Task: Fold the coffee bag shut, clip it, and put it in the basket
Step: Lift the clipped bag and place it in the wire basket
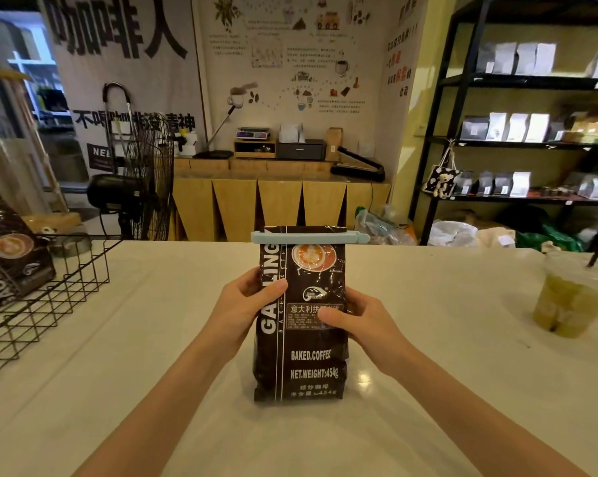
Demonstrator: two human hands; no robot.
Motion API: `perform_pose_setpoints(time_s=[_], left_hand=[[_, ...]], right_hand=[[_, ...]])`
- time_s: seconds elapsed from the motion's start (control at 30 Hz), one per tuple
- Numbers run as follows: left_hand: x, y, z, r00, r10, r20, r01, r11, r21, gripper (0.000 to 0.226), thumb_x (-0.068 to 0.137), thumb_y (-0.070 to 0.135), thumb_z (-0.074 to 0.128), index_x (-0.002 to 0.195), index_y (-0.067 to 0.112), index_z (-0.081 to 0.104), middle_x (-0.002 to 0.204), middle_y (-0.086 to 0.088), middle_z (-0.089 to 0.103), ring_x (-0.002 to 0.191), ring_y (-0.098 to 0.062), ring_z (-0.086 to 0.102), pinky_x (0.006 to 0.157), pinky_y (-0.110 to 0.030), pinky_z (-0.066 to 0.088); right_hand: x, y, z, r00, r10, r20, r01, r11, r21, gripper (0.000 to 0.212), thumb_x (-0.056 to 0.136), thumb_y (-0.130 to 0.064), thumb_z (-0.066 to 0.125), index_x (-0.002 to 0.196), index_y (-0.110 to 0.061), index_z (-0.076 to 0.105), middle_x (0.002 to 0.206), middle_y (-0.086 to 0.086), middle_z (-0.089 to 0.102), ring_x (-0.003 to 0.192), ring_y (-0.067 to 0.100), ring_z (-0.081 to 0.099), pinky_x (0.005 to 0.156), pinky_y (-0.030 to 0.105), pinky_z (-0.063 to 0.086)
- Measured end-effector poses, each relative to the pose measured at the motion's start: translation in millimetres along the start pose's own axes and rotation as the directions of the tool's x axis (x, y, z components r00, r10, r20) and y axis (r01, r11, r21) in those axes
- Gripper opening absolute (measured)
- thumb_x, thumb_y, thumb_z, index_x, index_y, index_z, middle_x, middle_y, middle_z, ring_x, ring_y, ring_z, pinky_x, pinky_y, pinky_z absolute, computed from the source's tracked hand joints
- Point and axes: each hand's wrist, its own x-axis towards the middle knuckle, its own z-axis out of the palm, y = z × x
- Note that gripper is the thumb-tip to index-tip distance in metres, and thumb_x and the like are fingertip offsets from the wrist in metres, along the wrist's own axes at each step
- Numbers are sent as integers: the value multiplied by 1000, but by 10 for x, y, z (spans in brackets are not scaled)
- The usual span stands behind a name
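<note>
A dark brown coffee bag (304, 366) stands upright on the white counter, straight in front of me. Its top is folded over, and a pale blue clip (309, 237) is clamped across the fold. My left hand (247, 304) grips the bag's left side, thumb on the front. My right hand (356, 321) holds the right side, thumb pressed on the label. A black wire basket (49, 297) sits on the counter at the far left, with another dark coffee bag (8, 253) leaning inside it.
An iced drink in a clear plastic cup (569, 297) stands on the counter at the right. Beyond the counter edge are a floor fan (146, 187), a wooden counter with devices, and black shelves (531, 132) of bags.
</note>
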Motion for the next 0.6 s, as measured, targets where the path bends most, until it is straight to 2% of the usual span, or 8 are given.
perform_pose_setpoints(time_s=[0.1,0.23,0.37,0.5,0.6], left_hand=[[-34,-56,34,999,0,-37,0,1000,-4,20,77,23,62,97,25,60,96,-1,71,83,-14,69,71,-27,55],[-89,-126,52,996,-17,-86,17,1000,3,43,65,38,64,104,19,59,98,-4,71,88,-19,69,73,-29,53],[-28,38,-67,990,23,-138,-23,1000,3,18,75,28,65,92,23,63,91,-2,73,81,-17,70,73,-30,55],[83,343,-332,980,99,-172,-98,995,15,24,71,29,68,93,21,63,93,-4,73,84,-20,70,78,-36,55],[155,601,-628,967,142,-212,-145,989,0,16,74,25,67,89,23,61,94,-4,71,89,-22,68,82,-38,54]], right_hand=[[20,20,-18,1000,5,12,-5,1000,-2,35,68,-25,72,102,-23,63,101,0,72,95,18,68,82,31,56],[85,36,18,1000,3,-5,-3,999,33,43,59,-31,72,100,-21,65,99,2,73,93,18,69,83,33,55],[239,-82,116,999,-41,27,39,997,70,41,61,-28,72,100,-18,66,94,0,75,90,18,70,77,29,55],[502,-332,355,992,-116,51,112,991,74,33,61,-29,72,94,-24,65,92,-3,75,88,16,71,73,27,55],[744,-521,640,984,-164,67,159,985,68,21,70,-23,71,89,-27,65,87,-7,75,85,13,71,69,24,55]])
